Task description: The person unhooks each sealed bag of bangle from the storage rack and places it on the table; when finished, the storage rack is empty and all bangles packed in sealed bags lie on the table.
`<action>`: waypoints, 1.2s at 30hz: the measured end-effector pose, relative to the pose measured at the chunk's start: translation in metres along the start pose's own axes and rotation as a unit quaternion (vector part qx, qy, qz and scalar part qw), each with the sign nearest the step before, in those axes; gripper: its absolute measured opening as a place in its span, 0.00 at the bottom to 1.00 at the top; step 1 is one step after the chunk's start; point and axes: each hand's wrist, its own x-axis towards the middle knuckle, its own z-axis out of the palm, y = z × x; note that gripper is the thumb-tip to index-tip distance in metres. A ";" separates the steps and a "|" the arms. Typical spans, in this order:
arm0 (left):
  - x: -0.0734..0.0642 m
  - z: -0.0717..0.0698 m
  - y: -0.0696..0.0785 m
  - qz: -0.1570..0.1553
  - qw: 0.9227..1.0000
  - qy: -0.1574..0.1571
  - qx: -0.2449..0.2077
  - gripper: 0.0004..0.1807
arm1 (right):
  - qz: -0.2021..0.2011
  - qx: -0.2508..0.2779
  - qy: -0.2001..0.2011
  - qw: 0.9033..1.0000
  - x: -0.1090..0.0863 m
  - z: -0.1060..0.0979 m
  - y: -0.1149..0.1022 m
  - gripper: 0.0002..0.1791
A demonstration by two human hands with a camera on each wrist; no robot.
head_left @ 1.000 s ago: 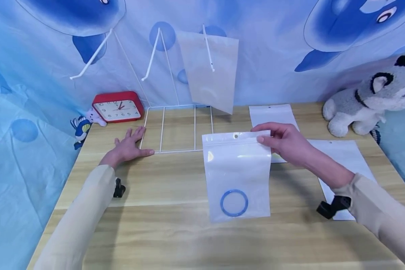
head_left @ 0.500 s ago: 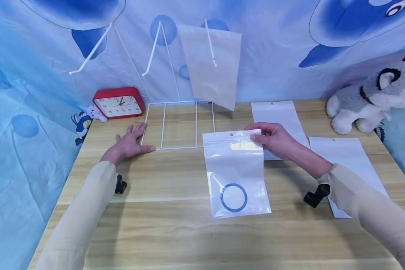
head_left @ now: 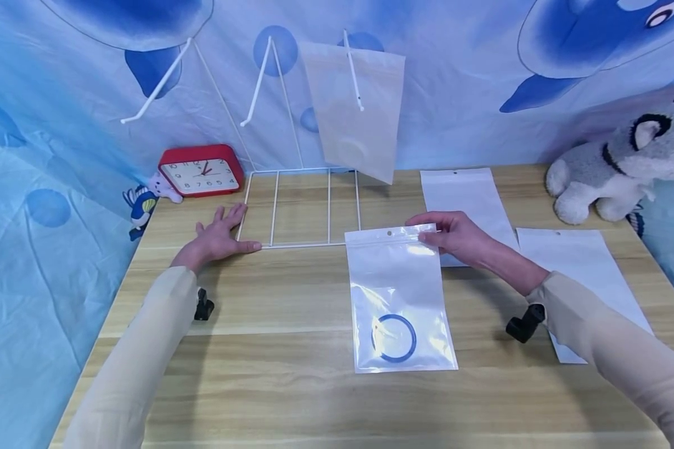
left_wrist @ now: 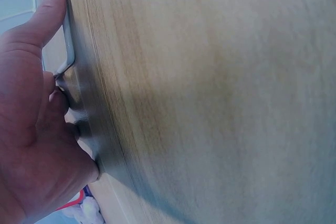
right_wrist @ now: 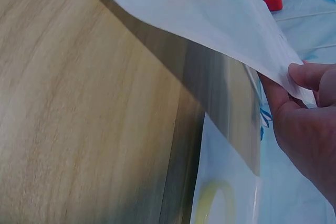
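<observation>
- Readable writing: numerals on 1 red clock (head_left: 202, 170), just left of the wire rack (head_left: 303, 246); 10, 11 and 2 to 9 legible.
- Rack count: 1, with 3 white hooks (head_left: 257, 81) above its base.
- Left hand (head_left: 219, 238): fingers spread wide at the rack's left side, thumb touching its front-left corner.
- Right hand (head_left: 452, 236): pinching the held bag (head_left: 390, 274) by its top right corner, thumb in front, fingers behind.
- Held bag: 1, clear-fronted, tilted off the table (head_left: 269, 386), front right of rack. 1 blue ring (head_left: 414, 342) inside, near the bottom.
- Hanging bag (head_left: 371, 134): 1, at the rack's rightmost hook.
- Bags lying right of rack: 2, an inner bag (head_left: 468, 206) and an outer bag (head_left: 586, 274). 1 yellow ring (right_wrist: 205, 203) shows in one; can't tell which.
- Plush: 1 grey-white dog (head_left: 601, 165), far right of rack; 2 small toys (head_left: 141, 209) left of it, beyond the clock.
</observation>
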 end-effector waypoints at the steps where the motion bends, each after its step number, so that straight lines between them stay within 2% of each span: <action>1: 0.000 0.000 0.000 0.000 1.000 -0.001 0.001 0.63 | -0.003 -0.006 -0.003 1.000 0.000 0.000 0.001 0.20; 7: 0.001 0.000 0.000 -0.001 1.000 -0.003 0.001 0.63 | -0.037 -0.070 -0.022 0.997 0.003 -0.002 0.004 0.19; 13: 0.000 0.000 0.000 -0.002 1.000 -0.001 0.001 0.63 | -0.087 -0.151 -0.044 0.984 0.008 -0.003 0.008 0.18; 25: 0.001 0.001 0.000 -0.005 1.000 0.004 -0.003 0.63 | -0.124 -0.216 -0.057 0.967 0.013 0.000 0.013 0.17; 28: 0.002 0.001 -0.001 -0.006 1.000 0.004 -0.005 0.64 | -0.143 -0.249 -0.054 0.956 0.015 0.000 0.014 0.16; 34: 0.003 0.000 -0.001 -0.011 1.000 -0.001 -0.005 0.64 | -0.192 -0.344 -0.065 0.917 0.020 0.001 0.014 0.15; 36: 0.003 0.001 -0.001 -0.011 1.000 -0.001 -0.004 0.64 | -0.197 -0.361 -0.071 0.909 0.022 0.002 0.012 0.15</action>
